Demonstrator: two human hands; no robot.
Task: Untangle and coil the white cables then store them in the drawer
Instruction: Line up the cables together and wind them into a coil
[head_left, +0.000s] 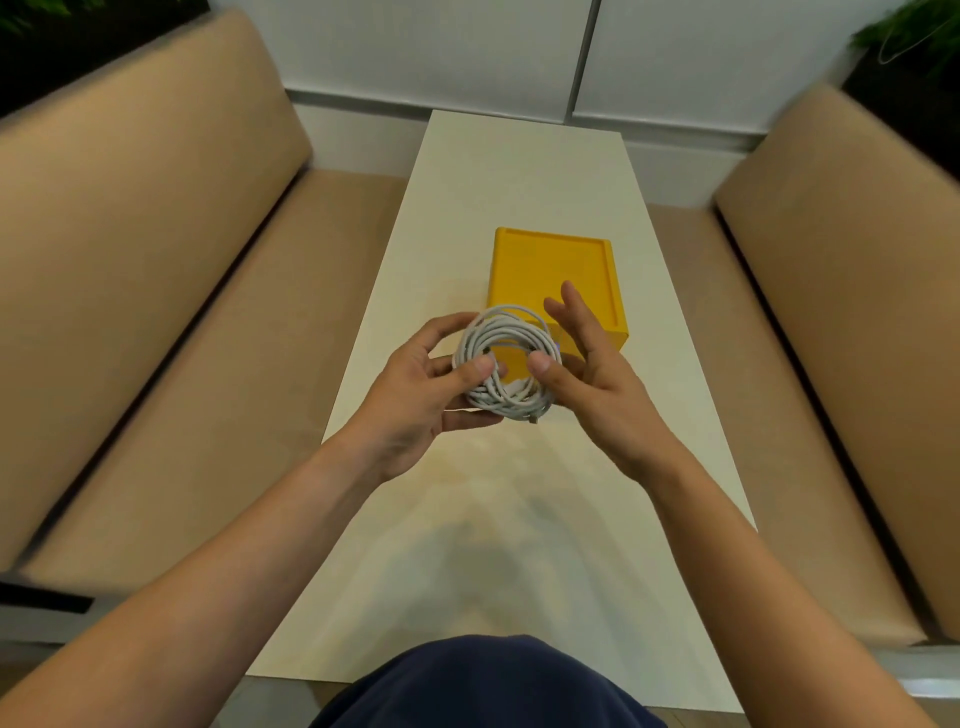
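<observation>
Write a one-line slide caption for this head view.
Left hand and right hand hold coiled white cable above table, near yellow box.

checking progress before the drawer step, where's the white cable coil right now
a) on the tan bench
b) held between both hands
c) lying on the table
b, the white cable coil is up off the table, held between the left hand and right hand.
</observation>
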